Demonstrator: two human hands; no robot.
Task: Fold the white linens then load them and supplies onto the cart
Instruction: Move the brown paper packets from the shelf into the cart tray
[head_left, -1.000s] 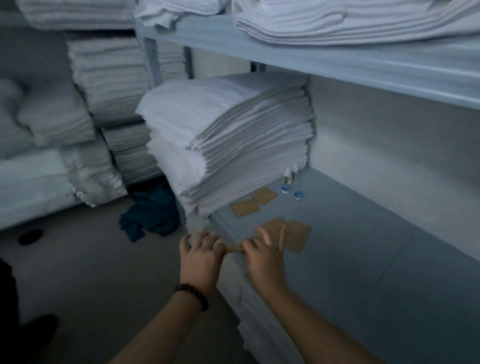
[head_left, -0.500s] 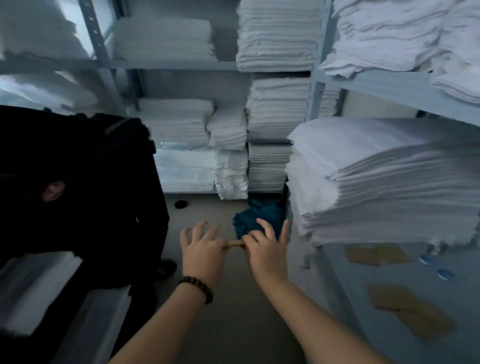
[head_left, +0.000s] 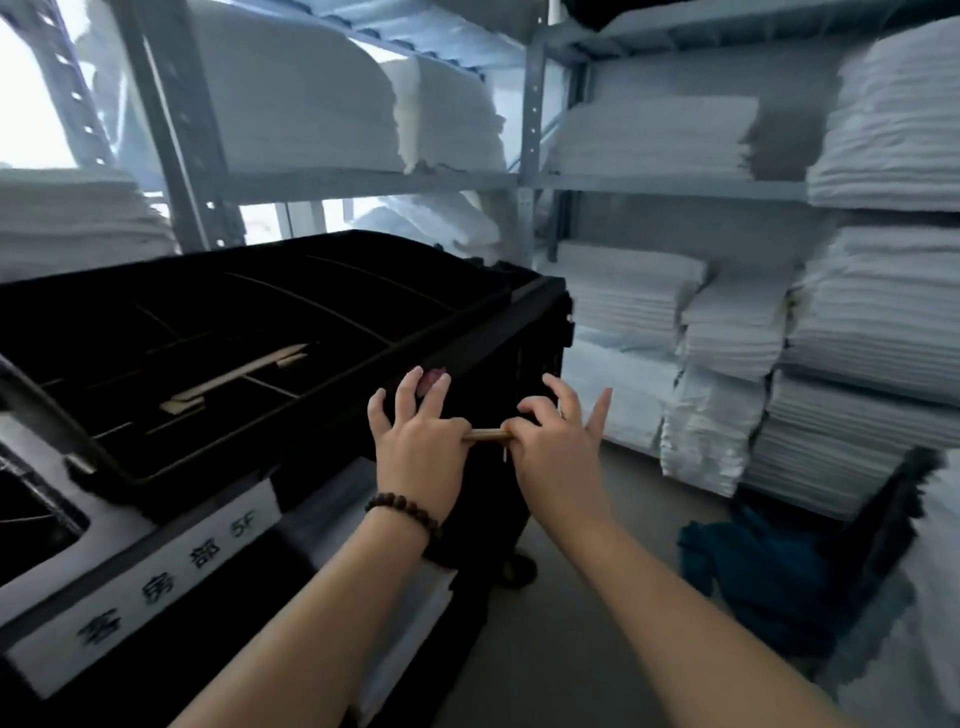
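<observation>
Thin brown item (head_left: 485, 435), frame centre, mostly hidden between the hands; kind unclear. Left hand (head_left: 415, 449) pinches one end and right hand (head_left: 558, 454) the other, with the remaining fingers splayed. Divided black cart tray (head_left: 363, 291), left of frame: tan strips (head_left: 234, 379) lie near its middle; other compartments too dark to read. White linens (head_left: 878, 312) stacked on shelves, right.

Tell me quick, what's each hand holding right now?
Left hand: pinching the left end of a thin brown packet, other fingers spread.
Right hand: pinching the packet's right end, other fingers spread.
</observation>
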